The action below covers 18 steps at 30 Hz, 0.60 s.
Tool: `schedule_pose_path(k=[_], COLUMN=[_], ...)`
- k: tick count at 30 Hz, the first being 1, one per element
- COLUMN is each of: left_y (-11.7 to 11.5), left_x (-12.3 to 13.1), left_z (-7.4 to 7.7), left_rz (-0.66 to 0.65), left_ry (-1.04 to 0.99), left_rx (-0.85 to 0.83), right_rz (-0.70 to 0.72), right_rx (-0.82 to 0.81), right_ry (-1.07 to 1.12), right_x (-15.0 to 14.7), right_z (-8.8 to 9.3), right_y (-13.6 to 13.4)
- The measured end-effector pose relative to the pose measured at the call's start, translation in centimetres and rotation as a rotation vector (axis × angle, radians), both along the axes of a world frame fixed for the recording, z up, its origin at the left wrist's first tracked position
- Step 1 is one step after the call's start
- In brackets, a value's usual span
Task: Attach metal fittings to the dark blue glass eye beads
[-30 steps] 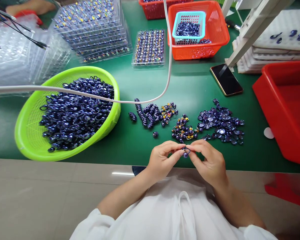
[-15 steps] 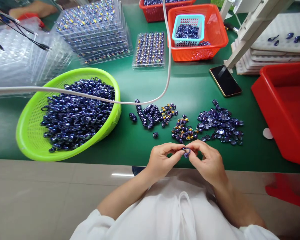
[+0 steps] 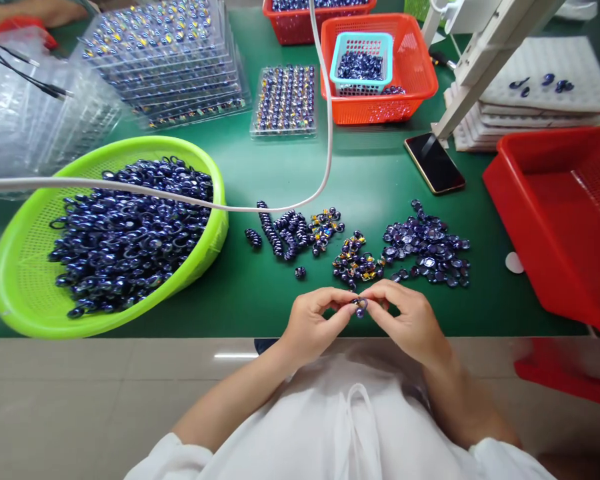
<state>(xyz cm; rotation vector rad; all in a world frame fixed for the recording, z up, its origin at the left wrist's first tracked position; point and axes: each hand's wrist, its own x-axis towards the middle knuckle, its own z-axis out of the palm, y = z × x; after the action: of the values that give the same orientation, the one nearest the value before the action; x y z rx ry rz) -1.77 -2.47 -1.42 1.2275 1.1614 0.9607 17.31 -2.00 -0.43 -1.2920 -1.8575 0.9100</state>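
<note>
Both hands meet over the near edge of the green table. My left hand (image 3: 316, 321) pinches one side of a small dark ring-shaped piece (image 3: 361, 308), and my right hand (image 3: 405, 320) pinches its other side. Just beyond the fingertips lies a pile of dark pieces with yellow parts (image 3: 356, 260). To its right are loose dark shiny pieces (image 3: 427, 247). Rows of stacked dark rings (image 3: 270, 230) and a second yellow-flecked cluster (image 3: 325, 228) lie to the left. A tiny dark piece (image 3: 300, 273) rests alone.
A green basket (image 3: 220, 193) full of dark pieces stands left, under a white cable (image 3: 180, 197). Behind are stacked clear trays (image 3: 155, 67), a single tray (image 3: 284, 100), an orange basket (image 3: 415, 67) and a phone (image 3: 435, 163). A red bin (image 3: 540, 220) stands right.
The whole view has shifted, so the table items appear farther left. Both hands keep their pinch on the small piece, with little visible change between them.
</note>
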Motion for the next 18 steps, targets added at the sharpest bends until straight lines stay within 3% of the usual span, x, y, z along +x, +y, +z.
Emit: schedule_pose_path(k=[4, 7, 10, 13, 18], left_y=[0.7, 1.5, 1.8, 1.8, 1.7], left_x=[0.0, -0.1, -0.1, 0.0, 0.1], left_z=[0.9, 1.2, 0.9, 0.3, 0.3], left_rz=[0.074, 0.126, 0.136, 0.125, 0.143], left_ry=[-0.116, -0.214, -0.331, -0.417, -0.535], left_rx=[-0.193, -0.280, -0.331, -0.378, -0.455], right_rz=[-0.167, -0.132, -0.031, -0.023, -0.109], right_rx=[0.144, 0.220, 0.251, 0.304, 0.359], right_ry=[-0.125, -0.240, -0.395, -0.501, -0.371], right_x=[3.4, 5.0, 5.2, 4.8, 3.8], right_z=[-0.2, -0.6, -1.5, -2.5, -2.8], right_y=[0.3, 0.0, -0.5, -0.7, -0.7])
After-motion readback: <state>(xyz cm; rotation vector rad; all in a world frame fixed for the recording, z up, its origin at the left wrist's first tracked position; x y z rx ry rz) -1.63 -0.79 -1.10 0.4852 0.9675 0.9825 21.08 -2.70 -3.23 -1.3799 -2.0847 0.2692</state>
